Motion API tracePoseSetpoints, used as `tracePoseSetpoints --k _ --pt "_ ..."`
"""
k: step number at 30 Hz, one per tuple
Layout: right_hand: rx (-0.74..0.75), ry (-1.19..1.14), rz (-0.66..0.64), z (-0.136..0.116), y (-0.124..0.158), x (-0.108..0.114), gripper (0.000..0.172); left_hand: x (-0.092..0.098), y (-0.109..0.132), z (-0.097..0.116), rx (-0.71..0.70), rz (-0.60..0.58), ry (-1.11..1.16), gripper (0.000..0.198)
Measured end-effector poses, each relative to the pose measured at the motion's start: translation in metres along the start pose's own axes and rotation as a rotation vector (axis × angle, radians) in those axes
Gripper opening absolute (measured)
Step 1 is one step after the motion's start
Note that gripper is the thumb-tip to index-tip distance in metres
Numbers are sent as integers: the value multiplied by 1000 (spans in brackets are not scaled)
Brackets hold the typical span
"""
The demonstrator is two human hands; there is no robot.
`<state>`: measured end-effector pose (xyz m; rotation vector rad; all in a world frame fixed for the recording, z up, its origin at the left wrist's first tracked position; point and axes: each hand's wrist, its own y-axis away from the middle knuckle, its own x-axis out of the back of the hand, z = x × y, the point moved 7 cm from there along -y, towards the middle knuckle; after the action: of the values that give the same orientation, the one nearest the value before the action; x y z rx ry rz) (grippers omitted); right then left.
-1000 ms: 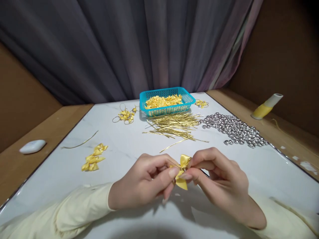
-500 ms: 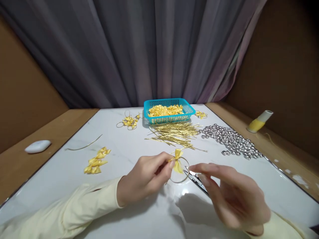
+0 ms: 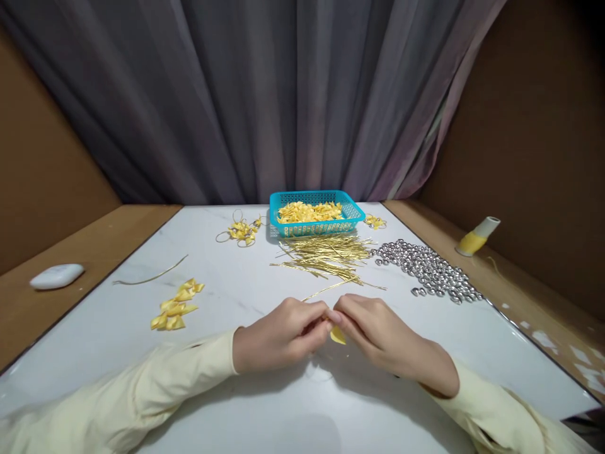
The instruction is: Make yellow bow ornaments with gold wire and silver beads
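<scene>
In front of me, my left hand (image 3: 286, 334) and my right hand (image 3: 382, 334) meet fingertip to fingertip, both closed in a pinch. A yellow ribbon bow (image 3: 337, 335) is between them, its lower tail showing under my right fingers. The gold wire ring around the bow is mostly covered by my fingers, so I cannot tell which part each hand grips. Just beyond my fingers lies a gold wire strand (image 3: 321, 292). Several yellow bows (image 3: 174, 309) rest on the table to the left.
A blue basket (image 3: 317, 194) of yellow bows stands at the back, with gold wires (image 3: 326, 255) before it. Silver beads (image 3: 435, 271) spread to the right. Finished-looking bow rings (image 3: 242, 231) lie left of the basket. A yellow-and-white cone (image 3: 478, 236) and a white oval object (image 3: 57, 276) flank the table.
My right hand has come left and closed at the bow beside my left fingertips. The dark metal cutting tool seen under it before is now nearly all hidden.
</scene>
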<state>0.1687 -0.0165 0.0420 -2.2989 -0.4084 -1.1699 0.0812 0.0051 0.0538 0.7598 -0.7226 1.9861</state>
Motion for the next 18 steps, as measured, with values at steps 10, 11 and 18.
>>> tracePoseSetpoints --k 10,11,18 --pt "-65 -239 58 6 -1 1 29 -5 -2 -4 77 -56 145 21" --pt "-75 -255 88 7 -1 4 30 -5 -2 -4 76 -63 144 20" --pt "-176 -382 316 21 4 27 35 -13 2 -8 87 -99 186 18"
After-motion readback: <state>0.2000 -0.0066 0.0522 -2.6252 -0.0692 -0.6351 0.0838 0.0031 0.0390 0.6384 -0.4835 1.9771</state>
